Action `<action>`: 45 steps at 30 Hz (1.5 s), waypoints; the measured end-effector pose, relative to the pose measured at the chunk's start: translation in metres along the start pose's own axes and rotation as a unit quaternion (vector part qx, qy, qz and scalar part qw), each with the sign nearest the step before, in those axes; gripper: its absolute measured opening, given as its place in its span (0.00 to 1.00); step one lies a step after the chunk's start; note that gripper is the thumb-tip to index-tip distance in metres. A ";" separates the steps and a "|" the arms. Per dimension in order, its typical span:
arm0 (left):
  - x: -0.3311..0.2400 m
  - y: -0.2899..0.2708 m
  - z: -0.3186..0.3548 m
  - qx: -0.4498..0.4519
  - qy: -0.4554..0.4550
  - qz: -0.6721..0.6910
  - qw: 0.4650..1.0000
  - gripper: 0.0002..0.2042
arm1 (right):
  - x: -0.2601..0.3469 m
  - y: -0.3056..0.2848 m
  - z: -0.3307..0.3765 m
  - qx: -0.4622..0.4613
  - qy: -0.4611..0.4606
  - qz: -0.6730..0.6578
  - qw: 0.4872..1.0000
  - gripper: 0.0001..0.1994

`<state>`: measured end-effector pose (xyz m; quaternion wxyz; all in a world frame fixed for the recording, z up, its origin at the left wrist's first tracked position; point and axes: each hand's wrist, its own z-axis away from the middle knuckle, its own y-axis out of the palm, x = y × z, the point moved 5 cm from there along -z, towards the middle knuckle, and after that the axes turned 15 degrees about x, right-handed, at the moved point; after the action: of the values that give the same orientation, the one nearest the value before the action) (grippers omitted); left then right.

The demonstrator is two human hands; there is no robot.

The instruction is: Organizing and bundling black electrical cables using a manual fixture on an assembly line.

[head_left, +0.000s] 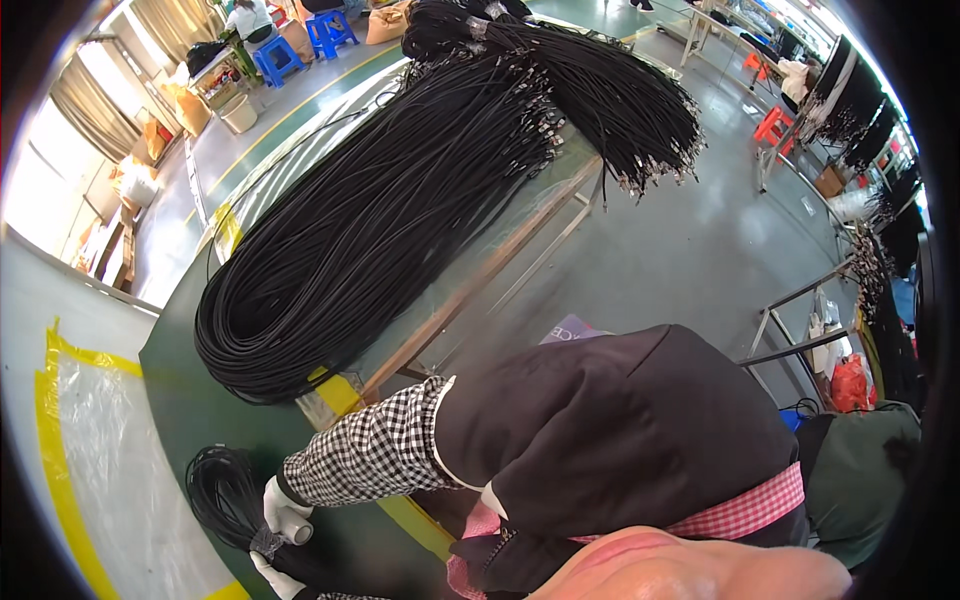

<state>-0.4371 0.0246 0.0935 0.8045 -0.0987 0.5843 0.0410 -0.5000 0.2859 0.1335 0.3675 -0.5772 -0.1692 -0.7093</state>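
My right hand [273, 503], in a white glove below a checkered sleeve, closes on a pale cylindrical roll [294, 527] with a hollow-looking end. Just below it, my left hand [276, 578], gloved in white too, grips a black cable bundle [222, 490]. The bundle is looped into a coil on the dark green table top [175, 345]. A shiny clear wrap [265, 543] circles the bundle between both hands. My left fingers are partly hidden beneath the cables, and the bundle's lower end runs into shadow.
A large heap of black cables [370, 200] with metal ends covers the table beyond my right arm. Yellow tape [60, 440] edges a plastic-covered surface at left. Blue stools [278, 62] and a seated person are far off; cable racks [845, 100] stand at right.
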 end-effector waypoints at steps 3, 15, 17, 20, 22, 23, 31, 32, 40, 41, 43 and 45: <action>-0.003 0.011 0.003 0.024 0.009 0.005 1.000 0.32 | 0.001 0.002 0.003 0.010 0.008 0.027 1.000 0.31; -0.009 0.053 0.004 0.386 0.089 0.100 0.913 0.29 | -0.016 0.023 -0.048 0.045 0.027 0.138 0.989 0.28; -0.025 0.071 0.024 0.511 0.042 0.172 0.841 0.29 | -0.017 0.033 -0.059 0.052 0.029 0.155 0.986 0.28; -0.026 0.068 0.028 0.566 0.032 0.226 0.792 0.29 | -0.012 0.040 -0.067 0.061 0.030 0.185 0.980 0.28; -0.019 0.061 0.019 0.564 0.053 0.262 0.781 0.29 | -0.009 0.039 -0.067 0.062 0.030 0.201 0.977 0.27; -0.016 0.057 0.017 0.562 0.066 0.287 0.773 0.28 | -0.007 0.041 -0.066 0.065 0.034 0.215 0.974 0.27; -0.011 0.028 -0.006 0.381 0.081 0.119 0.913 0.29 | 0.010 0.045 -0.066 0.045 0.022 0.277 0.960 0.25; -0.001 0.023 -0.027 0.285 0.091 0.043 0.953 0.29 | 0.005 0.042 -0.053 0.022 0.031 0.281 0.959 0.24; 0.001 -0.004 -0.026 0.092 0.152 -0.262 0.949 0.28 | 0.028 0.049 0.008 -0.027 -0.019 0.361 0.932 0.17; 0.006 -0.001 -0.028 0.094 0.150 -0.259 0.949 0.28 | 0.040 0.046 -0.001 -0.034 -0.020 0.371 0.928 0.16; 0.011 0.004 -0.031 0.072 0.165 -0.351 0.919 0.28 | 0.038 0.030 0.000 -0.047 -0.023 0.391 0.919 0.14; 0.006 -0.002 -0.024 0.039 0.177 -0.433 0.883 0.27 | 0.052 0.011 0.017 -0.057 -0.040 0.412 0.909 0.13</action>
<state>-0.4571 0.0175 0.0809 0.6284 -0.3165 0.6171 -0.3524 -0.4839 0.2726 0.1850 0.5861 -0.6437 0.1098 -0.4797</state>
